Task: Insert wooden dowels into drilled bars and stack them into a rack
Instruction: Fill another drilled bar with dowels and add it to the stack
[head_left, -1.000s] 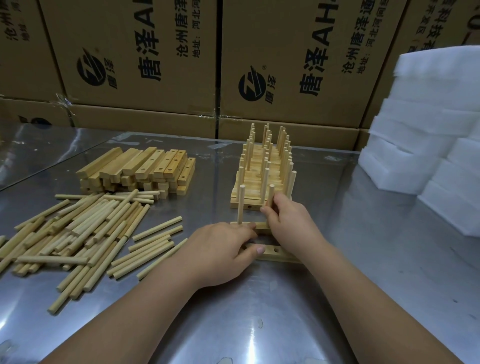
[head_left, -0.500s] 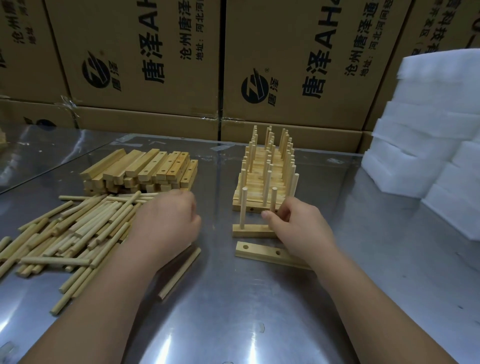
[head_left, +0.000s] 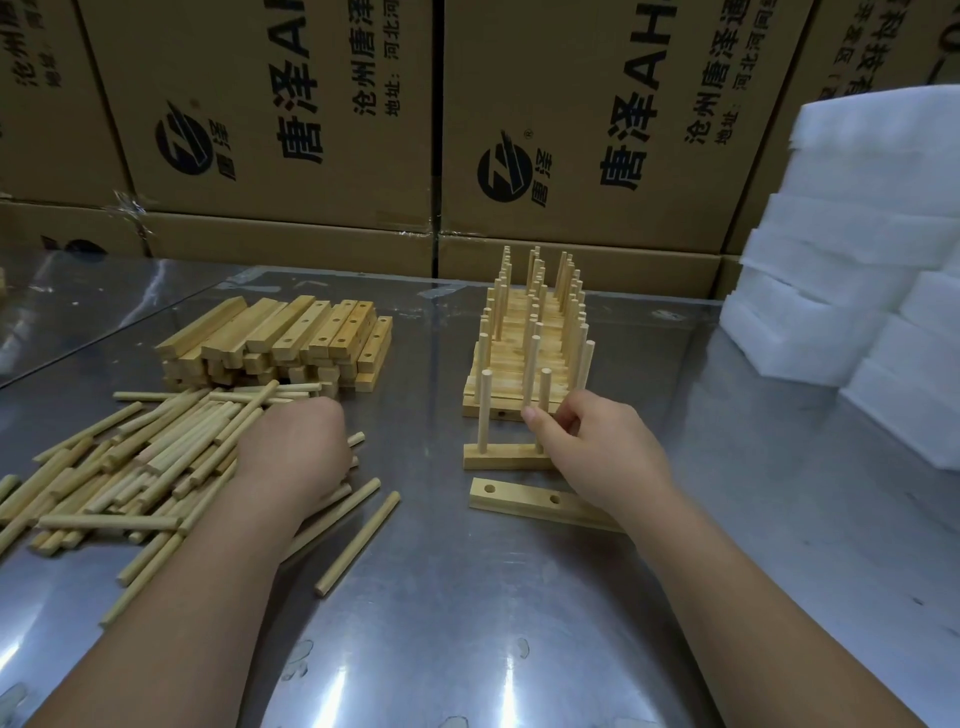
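A drilled bar (head_left: 501, 457) stands on the steel table with one dowel (head_left: 484, 413) upright in its left hole. My right hand (head_left: 592, 449) pinches a second dowel (head_left: 544, 395) standing in the bar's right part. A bare drilled bar (head_left: 524, 501) lies flat just in front, partly under my right wrist. Behind them stands the rack (head_left: 530, 353) of stacked bars with several upright dowels. My left hand (head_left: 298, 452) lies palm down on the loose dowel pile (head_left: 135, 457); its fingers are hidden, so a grip cannot be seen.
A stack of drilled bars (head_left: 280, 343) sits behind the dowel pile. A stray dowel (head_left: 358, 543) lies near my left forearm. White foam blocks (head_left: 857, 249) stand at the right. Cardboard boxes (head_left: 571, 130) wall off the back of the steel table (head_left: 467, 623).
My left hand moved left from the bars to the dowel pile and settled on it. My right hand stayed at the right dowel of the standing bar.
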